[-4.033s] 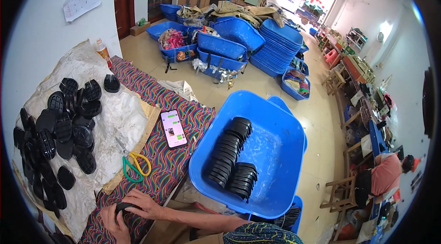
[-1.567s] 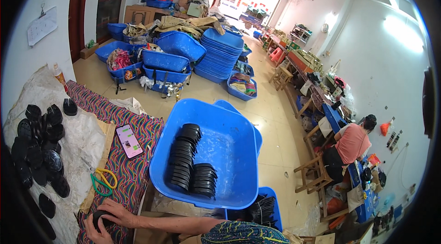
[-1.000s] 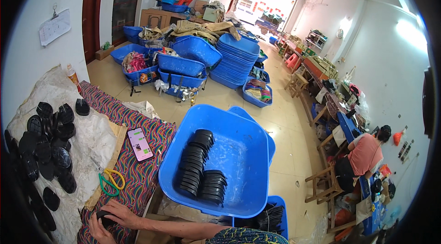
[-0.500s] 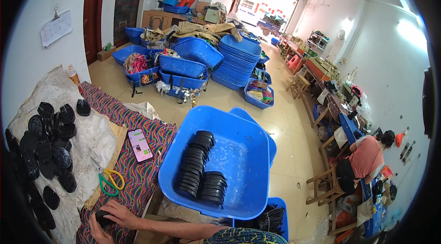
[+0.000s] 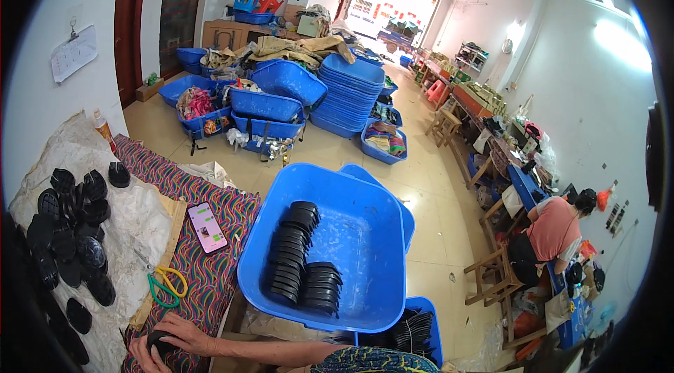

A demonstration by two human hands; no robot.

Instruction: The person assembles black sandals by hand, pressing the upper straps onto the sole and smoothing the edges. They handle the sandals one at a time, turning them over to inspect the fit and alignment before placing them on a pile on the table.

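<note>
At the lower left, my left hand [image 5: 144, 357] and my right hand [image 5: 181, 335] are both closed around one small black piece [image 5: 163, 342], rounded like a shoe sole part. Fingers cover most of it, so its exact kind is unclear. Both hands are over a table edge covered with a wavy multicoloured cloth [image 5: 225, 257]. Just beyond them lie scissors [image 5: 168, 284] with one green and one yellow handle loop. Left of the hands, a heap of black sole-shaped pieces [image 5: 77, 232] is spread on a whitish sheet [image 5: 137, 215].
A blue tub [image 5: 372, 232] right of the table holds two rows of stacked black pieces [image 5: 291, 247]; another blue tub [image 5: 430, 317] is partly beneath it. A phone [image 5: 207, 227] lies on the cloth. Stacked tubs [image 5: 347, 99] stand farther back. A person [image 5: 551, 232] sits at the right-hand bench.
The view has turned slightly, so the room appears shifted left. Both hands still hold the black piece in nearly the same place, with the fingers a little changed in position.
</note>
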